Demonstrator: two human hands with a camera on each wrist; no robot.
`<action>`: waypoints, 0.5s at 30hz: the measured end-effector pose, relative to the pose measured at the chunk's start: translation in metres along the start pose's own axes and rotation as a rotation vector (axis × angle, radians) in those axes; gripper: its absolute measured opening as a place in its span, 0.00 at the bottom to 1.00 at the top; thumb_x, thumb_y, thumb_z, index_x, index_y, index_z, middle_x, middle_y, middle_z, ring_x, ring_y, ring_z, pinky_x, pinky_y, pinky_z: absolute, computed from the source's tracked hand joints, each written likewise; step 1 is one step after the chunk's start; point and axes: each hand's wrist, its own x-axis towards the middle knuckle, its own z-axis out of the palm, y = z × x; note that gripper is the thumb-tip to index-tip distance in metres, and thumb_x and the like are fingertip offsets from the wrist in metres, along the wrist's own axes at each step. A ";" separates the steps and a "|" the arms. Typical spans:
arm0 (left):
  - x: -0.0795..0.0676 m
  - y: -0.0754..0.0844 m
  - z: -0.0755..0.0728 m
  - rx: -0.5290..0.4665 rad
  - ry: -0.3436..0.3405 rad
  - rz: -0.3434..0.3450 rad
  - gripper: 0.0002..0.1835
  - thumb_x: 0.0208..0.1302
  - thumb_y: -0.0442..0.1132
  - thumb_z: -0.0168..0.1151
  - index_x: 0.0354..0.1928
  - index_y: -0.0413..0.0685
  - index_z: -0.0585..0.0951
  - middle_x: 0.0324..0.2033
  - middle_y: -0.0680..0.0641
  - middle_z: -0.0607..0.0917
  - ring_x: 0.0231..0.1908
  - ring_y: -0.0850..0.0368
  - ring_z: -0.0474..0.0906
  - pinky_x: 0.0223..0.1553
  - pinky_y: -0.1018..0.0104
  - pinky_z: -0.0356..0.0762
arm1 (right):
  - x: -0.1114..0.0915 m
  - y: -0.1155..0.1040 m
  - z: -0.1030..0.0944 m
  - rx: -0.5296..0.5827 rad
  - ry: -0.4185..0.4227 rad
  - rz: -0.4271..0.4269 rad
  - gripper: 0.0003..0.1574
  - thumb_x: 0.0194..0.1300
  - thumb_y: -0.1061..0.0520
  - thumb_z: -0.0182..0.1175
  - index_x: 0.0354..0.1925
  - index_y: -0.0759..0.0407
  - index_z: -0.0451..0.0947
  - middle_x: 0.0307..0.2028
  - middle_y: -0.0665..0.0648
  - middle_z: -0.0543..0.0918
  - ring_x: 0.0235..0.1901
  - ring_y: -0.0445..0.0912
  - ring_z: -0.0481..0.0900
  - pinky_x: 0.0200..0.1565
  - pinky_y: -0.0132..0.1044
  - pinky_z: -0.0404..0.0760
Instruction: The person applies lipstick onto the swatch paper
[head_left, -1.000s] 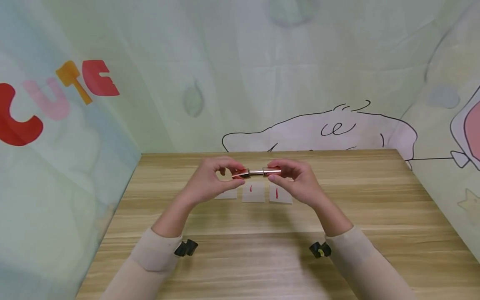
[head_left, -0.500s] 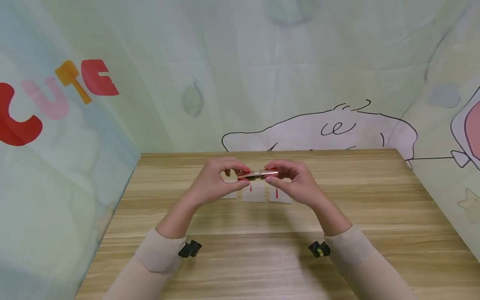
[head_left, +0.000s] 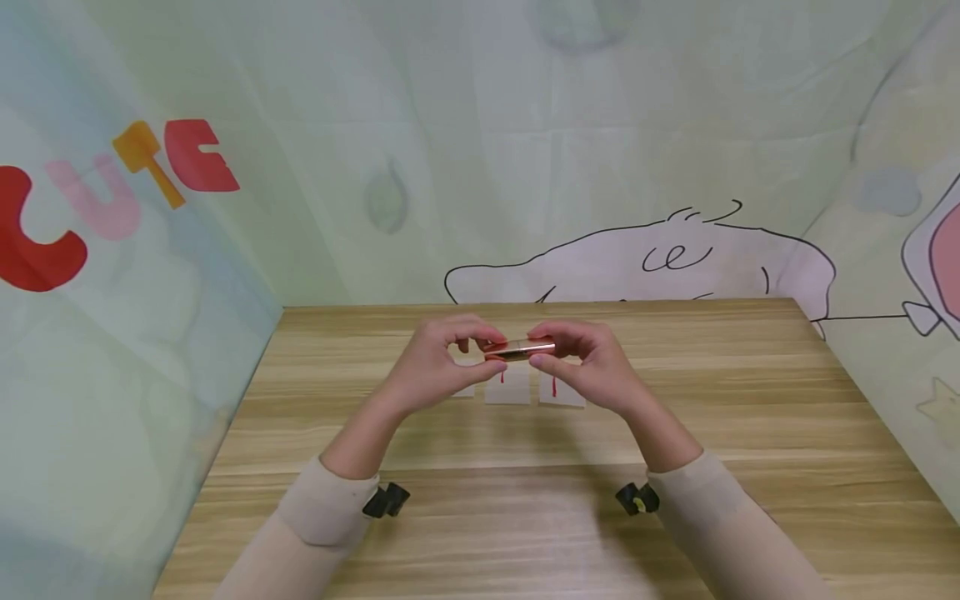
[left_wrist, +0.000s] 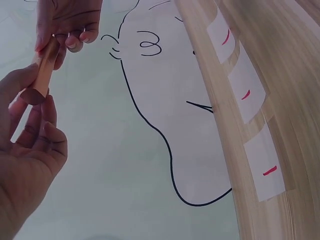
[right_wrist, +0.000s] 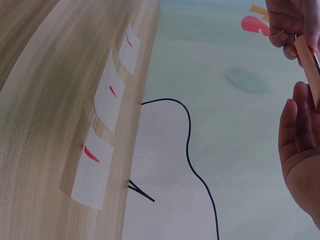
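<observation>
A shiny rose-gold lipstick tube lies level between my two hands, held up above the table. My left hand pinches its left end between thumb and fingers. At the other end, my right hand pinches it the same way. Cap and base meet at a thin seam in the middle. In the left wrist view the lipstick tube shows its dark end face. The right wrist view catches only part of the tube at its edge.
Three white paper pieces, each with a red stroke, lie in a row on the wooden table: left paper, middle paper, right paper. My left hand partly covers the left one. A printed cloth backdrop rises behind.
My left hand has moved right, bringing the tube's two halves together; the silver section between them is now covered. The right hand has shifted only slightly.
</observation>
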 end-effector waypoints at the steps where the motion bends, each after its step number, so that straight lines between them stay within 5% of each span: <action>1: 0.000 0.000 0.001 -0.004 0.000 0.001 0.11 0.55 0.33 0.78 0.41 0.46 0.89 0.34 0.55 0.87 0.36 0.56 0.81 0.36 0.65 0.73 | -0.001 0.000 -0.001 0.001 0.001 0.004 0.16 0.59 0.74 0.68 0.48 0.72 0.82 0.38 0.62 0.87 0.31 0.43 0.83 0.32 0.32 0.81; 5: 0.002 0.001 0.003 -0.020 -0.002 -0.006 0.11 0.55 0.33 0.78 0.41 0.44 0.89 0.34 0.55 0.87 0.36 0.52 0.81 0.35 0.64 0.73 | -0.003 0.003 -0.003 0.000 0.006 0.017 0.16 0.60 0.73 0.68 0.48 0.70 0.83 0.38 0.59 0.87 0.31 0.44 0.83 0.32 0.33 0.81; 15: 0.008 0.004 0.011 -0.057 0.001 -0.045 0.12 0.57 0.34 0.76 0.44 0.45 0.88 0.36 0.52 0.88 0.36 0.60 0.79 0.37 0.65 0.74 | -0.009 0.007 -0.008 -0.020 0.017 0.026 0.15 0.60 0.72 0.69 0.47 0.69 0.83 0.43 0.64 0.87 0.36 0.43 0.86 0.39 0.35 0.85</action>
